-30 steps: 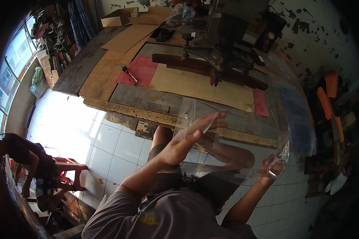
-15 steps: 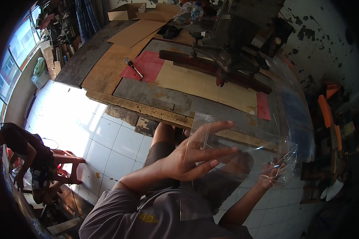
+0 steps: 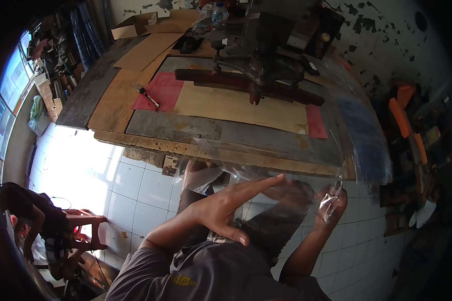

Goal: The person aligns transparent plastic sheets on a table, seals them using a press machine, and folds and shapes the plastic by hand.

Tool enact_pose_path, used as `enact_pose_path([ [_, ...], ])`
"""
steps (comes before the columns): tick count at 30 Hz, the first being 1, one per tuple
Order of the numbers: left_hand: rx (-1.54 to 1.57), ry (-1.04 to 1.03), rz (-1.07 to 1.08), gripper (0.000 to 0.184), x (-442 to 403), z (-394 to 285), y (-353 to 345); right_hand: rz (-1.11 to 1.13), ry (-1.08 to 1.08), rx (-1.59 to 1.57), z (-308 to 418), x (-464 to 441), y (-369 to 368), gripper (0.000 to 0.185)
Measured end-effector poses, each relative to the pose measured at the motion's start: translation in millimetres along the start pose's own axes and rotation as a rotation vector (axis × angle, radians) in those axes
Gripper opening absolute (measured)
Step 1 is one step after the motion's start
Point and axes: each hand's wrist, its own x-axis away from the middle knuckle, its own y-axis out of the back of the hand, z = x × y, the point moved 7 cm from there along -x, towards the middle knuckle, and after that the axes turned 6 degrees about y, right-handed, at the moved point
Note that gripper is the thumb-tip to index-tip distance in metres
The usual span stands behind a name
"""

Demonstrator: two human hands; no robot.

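A clear plastic sheet or bag (image 3: 266, 170) is spread out in front of me, over my lap and the table's front edge. My right hand (image 3: 331, 203) grips its bunched right end. My left hand (image 3: 226, 205) has its fingers stretched out and its thumb apart, close to the plastic. Whether it touches the film I cannot tell. Beyond the hands, a yellow sheet (image 3: 236, 105) with red pieces at both ends lies on the grey plate (image 3: 196, 125), under the dark bar of a press (image 3: 251, 83).
A small handled tool (image 3: 148, 98) lies on the red piece at left. Flattened cardboard (image 3: 145, 50) lies behind it. Stacked clear film (image 3: 366, 140) hangs over the table's right edge. At far left another person (image 3: 35, 210) bends beside a red stool (image 3: 88, 220).
My left hand has lowered slightly and its fingers are closer together. The plastic has swung out flatter and farther left. My right hand has risen and closed more tightly on the film. The view has shifted.
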Motion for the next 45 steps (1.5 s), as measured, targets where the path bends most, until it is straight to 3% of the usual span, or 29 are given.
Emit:
enact_pose_path([
  [2, -0.004, 0.052, 0.08, 0.129, -4, 6, -11, 0.141, 0.06, 0.131, 16, -6, -32, 0.023],
  [3, -0.012, 0.0, 0.1, 0.129, -3, 6, -15, 0.136, 0.027, 0.165, 23, -7, -48, 0.025],
  [6, -0.009, 0.094, 0.115, 0.127, 5, 7, -18, 0.222, -0.002, 0.302, 28, -5, -70, 0.027],
  [13, 0.218, -0.067, 0.007, 0.11, -1, 0, -4, 0.307, 0.12, 0.592, 54, -7, -93, 0.021],
  [16, 0.325, -0.109, 0.026, 0.111, -1, 11, -2, 0.302, 0.129, 0.572, 61, -5, -100, 0.019],
  [23, 0.884, 0.126, -0.107, 0.124, -4, 25, -14, 0.44, 0.121, 0.58, 61, -4, -111, 0.017],
  [29, 0.779, 0.257, -0.055, 0.098, -2, 27, -11, 0.536, 0.111, 0.581, 57, 3, -116, 0.022],
  [33, 0.942, 0.248, -0.09, 0.078, -6, 23, -14, 0.603, 0.091, 0.585, 57, 3, -118, 0.031],
  [36, 1.071, 0.188, -0.193, 0.074, -8, 16, -10, 0.606, 0.091, 0.573, 52, 2, -117, 0.037],
  [40, 1.05, 0.02, -0.019, 0.087, -7, 9, -12, 0.516, -0.067, 0.568, 44, 6, -113, 0.02],
  [43, 0.819, 0.017, 0.016, 0.09, -7, 5, -14, 0.599, 0.018, 0.665, 47, 3, -120, 0.019],
  [45, 0.562, 0.096, 0.028, 0.094, -7, -4, -8, 0.527, 0.07, 0.671, 44, 2, -112, 0.031],
])
